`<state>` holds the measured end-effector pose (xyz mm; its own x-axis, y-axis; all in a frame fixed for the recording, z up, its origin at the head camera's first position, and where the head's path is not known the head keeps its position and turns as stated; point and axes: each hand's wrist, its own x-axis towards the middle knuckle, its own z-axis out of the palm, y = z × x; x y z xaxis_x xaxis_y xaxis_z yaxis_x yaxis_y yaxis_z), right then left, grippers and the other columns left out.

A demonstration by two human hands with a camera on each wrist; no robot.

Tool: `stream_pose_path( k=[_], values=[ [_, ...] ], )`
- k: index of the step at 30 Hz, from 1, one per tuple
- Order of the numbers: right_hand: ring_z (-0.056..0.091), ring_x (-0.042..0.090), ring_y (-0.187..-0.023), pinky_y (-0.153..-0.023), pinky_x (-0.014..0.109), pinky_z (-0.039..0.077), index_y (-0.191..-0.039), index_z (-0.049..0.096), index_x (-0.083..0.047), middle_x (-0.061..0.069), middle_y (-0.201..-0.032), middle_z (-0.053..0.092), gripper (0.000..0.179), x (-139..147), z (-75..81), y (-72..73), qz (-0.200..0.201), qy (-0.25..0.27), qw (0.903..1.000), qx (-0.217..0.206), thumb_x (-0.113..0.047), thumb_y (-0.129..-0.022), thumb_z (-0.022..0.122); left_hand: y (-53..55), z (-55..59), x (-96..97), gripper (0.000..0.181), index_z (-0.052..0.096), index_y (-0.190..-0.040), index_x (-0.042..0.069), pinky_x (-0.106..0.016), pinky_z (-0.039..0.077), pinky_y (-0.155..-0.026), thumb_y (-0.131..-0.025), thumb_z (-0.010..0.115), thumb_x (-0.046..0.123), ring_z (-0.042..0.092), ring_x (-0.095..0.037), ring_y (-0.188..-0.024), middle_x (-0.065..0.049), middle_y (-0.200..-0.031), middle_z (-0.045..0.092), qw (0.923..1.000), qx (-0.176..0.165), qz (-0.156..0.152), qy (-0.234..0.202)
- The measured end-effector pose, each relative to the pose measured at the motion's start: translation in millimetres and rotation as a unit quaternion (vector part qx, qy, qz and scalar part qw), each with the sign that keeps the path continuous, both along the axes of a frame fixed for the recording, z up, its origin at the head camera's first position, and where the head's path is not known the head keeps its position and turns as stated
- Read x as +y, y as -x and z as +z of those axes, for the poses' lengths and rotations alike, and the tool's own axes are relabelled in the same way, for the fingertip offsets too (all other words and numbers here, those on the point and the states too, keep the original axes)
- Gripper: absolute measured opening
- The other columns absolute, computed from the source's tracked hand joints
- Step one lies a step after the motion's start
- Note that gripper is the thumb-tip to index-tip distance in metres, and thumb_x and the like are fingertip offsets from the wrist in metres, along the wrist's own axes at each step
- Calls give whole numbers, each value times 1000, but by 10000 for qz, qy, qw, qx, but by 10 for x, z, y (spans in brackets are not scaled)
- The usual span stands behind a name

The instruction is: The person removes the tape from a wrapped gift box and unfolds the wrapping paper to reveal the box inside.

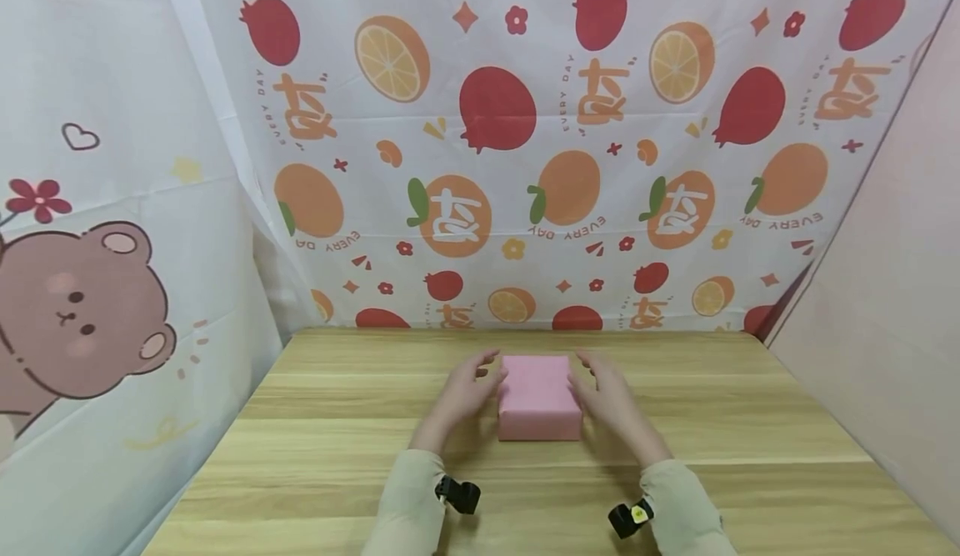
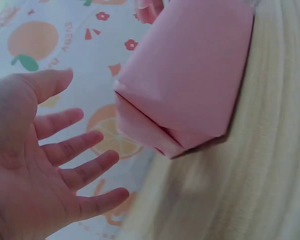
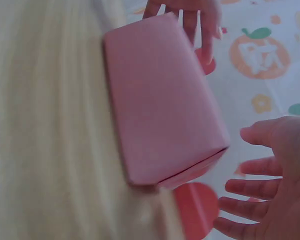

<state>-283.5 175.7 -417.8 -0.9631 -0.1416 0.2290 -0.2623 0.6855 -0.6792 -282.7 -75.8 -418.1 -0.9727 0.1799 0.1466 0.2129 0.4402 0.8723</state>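
A box wrapped in pink paper (image 1: 536, 398) lies on the wooden table, between both hands. My left hand (image 1: 467, 393) is at its left side, fingers spread and palm turned toward it; in the left wrist view a gap shows between the fingers and the folded paper end of the box (image 2: 190, 75). On the opposite side my right hand (image 1: 611, 398) faces the box with fingers apart. The right wrist view shows that hand (image 3: 275, 185) beside the folded end of the box (image 3: 160, 100), with space between them. Neither hand holds anything.
The wooden table (image 1: 337, 439) extends around the box on all sides. Behind it hangs a white cloth with fruit prints (image 1: 510, 189), and a cloth with a bear print (image 1: 82, 314) hangs on the left. A pale wall (image 1: 885, 306) borders the right side.
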Motion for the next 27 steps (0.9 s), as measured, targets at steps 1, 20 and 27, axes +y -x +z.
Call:
stream_pose_path(
  k=[1,20,27],
  values=[
    [50,40,-128,-106,54,42,-143,46,-4,23,-140,51,53,6,-32,10,-57,39,10000,-23,-28,-98,58,8,-20,-5,48,49,-142,9,-54,44,-105,-98,57,27,51,-43,-127,-22,-141,52,10000,-57,23,-70],
    [62,30,-112,-98,47,49,-128,61,-4,14,-119,67,40,25,-310,77,-259,354,9981,-428,-30,-98,57,93,-297,-9,47,56,-132,-4,-44,52,-96,-99,55,30,65,-28,-108,-21,-127,63,9984,-530,11,-209],
    [60,32,-117,-100,50,48,-131,59,-5,15,-125,65,42,-10,-291,55,-207,339,9978,-524,-32,-99,56,91,-312,31,46,56,-132,-4,-43,53,-93,-99,55,28,65,-27,-106,-20,-124,64,9982,-537,80,-244]
  ],
)
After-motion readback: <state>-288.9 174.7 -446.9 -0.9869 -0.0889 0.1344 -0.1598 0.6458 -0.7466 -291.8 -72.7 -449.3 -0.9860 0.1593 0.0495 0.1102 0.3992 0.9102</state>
